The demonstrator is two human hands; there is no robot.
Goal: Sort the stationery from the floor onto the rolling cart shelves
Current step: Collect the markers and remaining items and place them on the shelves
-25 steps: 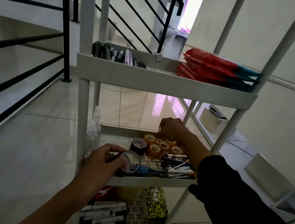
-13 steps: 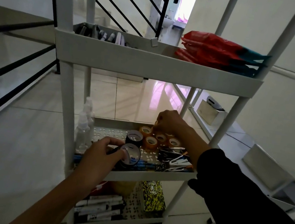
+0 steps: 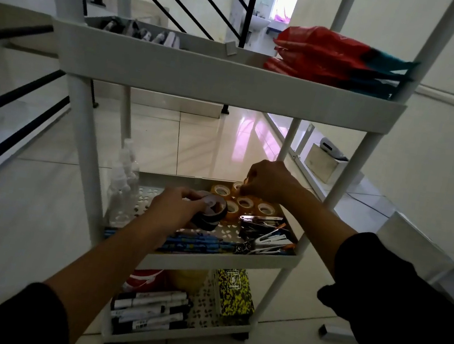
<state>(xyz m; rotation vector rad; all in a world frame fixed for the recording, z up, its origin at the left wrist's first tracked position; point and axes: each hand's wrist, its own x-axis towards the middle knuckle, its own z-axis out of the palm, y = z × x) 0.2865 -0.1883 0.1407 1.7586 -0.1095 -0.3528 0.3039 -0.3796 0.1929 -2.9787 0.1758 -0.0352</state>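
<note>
A white three-shelf rolling cart stands in front of me. Over its middle shelf my left hand grips a black tape roll by its rim, just above another black roll. My right hand reaches to the back right of that shelf and pinches a small orange tape roll among several orange rolls. Staplers and clips lie at the shelf's right, blue pens along its front, clear bottles at its left.
The top shelf carries red packets and dark items. The bottom shelf holds markers and a yellow-black box. Two small staple boxes lie on the tiled floor at right. A black stair railing runs along the left.
My left hand has carried the black tape roll further in over the middle shelf, towards the orange rolls. My right hand stays at the orange rolls. The camera has moved closer to the cart.
</note>
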